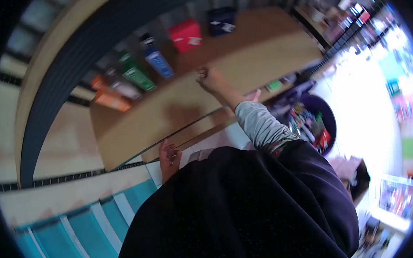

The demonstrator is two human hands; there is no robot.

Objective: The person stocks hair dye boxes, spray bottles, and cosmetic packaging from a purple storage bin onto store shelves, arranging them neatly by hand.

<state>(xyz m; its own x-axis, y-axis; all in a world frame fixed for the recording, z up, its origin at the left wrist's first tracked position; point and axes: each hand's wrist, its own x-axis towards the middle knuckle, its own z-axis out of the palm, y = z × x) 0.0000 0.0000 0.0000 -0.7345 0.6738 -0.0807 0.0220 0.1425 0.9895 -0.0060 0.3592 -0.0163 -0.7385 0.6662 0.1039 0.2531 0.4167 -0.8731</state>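
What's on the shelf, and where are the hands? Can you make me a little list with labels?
Place: wooden shelf
Boxes, left to right: orange box, pale box, green box, blue box, red box, dark blue box
Right hand: over the shelf, fingers curled
Left hand: by the shelf's front edge
In the hands: too blurry to tell
Nearby: round dark purple tub full of mixed things

Labels on red box [186, 36] and navy box [222, 21] blurred, unreadable. Right hand [211, 80] blurred, maybe empty. Left hand [169, 160]: forearm hidden by black garment [229, 207], cut off at bottom edge.
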